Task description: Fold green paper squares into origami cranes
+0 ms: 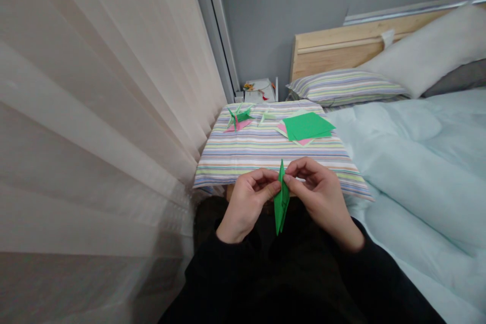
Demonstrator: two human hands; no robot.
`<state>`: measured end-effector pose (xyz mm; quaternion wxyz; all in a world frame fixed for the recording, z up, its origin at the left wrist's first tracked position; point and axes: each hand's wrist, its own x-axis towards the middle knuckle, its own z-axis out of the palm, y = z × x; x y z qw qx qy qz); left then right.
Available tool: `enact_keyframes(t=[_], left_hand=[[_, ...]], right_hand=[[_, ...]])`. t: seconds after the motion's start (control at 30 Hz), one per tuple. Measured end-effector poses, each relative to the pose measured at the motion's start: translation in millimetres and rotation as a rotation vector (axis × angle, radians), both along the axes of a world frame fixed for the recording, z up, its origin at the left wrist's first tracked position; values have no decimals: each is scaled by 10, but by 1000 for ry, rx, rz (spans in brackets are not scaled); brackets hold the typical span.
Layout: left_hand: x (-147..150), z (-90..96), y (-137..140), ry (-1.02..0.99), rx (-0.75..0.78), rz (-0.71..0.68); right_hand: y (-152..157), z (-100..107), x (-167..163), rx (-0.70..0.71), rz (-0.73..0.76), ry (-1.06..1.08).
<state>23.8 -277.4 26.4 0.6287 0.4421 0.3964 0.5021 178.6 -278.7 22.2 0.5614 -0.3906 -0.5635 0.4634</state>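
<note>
A green folded paper [281, 206], long and narrow with pointed ends, stands upright between my two hands, just in front of the striped cloth's near edge. My left hand [250, 202] pinches its upper left side between thumb and fingers. From the other side my right hand [319, 192] grips it near the same height, thumb and index finger against the paper. The lower point hangs free below my fingers, over my dark clothing. Some of the fingertips behind the paper are hidden.
Folded paper cranes [240, 117] in green and pink lie at the cloth's far left, beside a pale green folded piece [267, 117]. Green sheets [308, 125] lie over pink ones on the striped cloth [243, 152]. A curtain [114, 86] borders the left, a bed [410, 152] the right.
</note>
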Motion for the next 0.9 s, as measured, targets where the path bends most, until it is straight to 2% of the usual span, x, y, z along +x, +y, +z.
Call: enact_keyframes(t=[0.17, 0.43, 0.6, 0.73, 0.9], left_hand=[[-12, 15, -8, 18, -4, -23], [19, 77, -39, 140, 80, -69], [15, 68, -19, 124, 86, -15], [31, 60, 1, 208, 201, 111], [-44, 84, -9, 226, 322, 115]], right_hand=[[-7, 40, 13, 43, -3, -139], [15, 47, -47, 177, -171, -314], [-22, -6, -32, 156, -77, -259], [-55, -44, -13, 139, -30, -285], [-15, 16, 79, 181, -15, -355]])
